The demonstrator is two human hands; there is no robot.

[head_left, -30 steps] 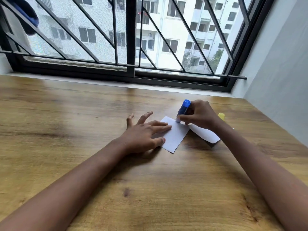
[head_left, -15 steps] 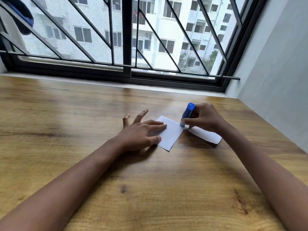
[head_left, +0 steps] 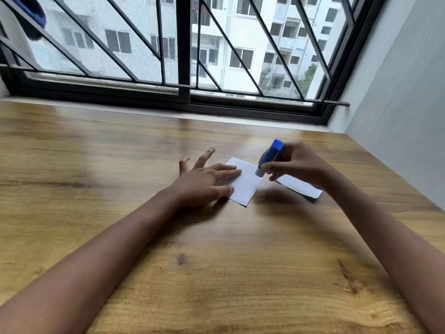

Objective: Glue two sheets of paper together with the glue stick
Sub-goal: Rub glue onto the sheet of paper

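A small white sheet of paper (head_left: 245, 183) lies on the wooden table (head_left: 120, 189). My left hand (head_left: 204, 182) rests flat on its left part with straight, spread fingers. My right hand (head_left: 298, 167) grips a blue glue stick (head_left: 271, 156), tilted, with its pale tip down on the sheet's right edge. A second white sheet (head_left: 301, 186) lies to the right, partly hidden under my right hand.
A grey wall (head_left: 397, 116) borders the table on the right. A window with a black frame and slanted bars (head_left: 185, 92) runs along the far edge. Bare wood lies to the left and toward me.
The glue stick's tip has moved along the sheet's right edge toward me. The yellow cap seen behind my right hand a second ago is out of sight. My left hand keeps its place.
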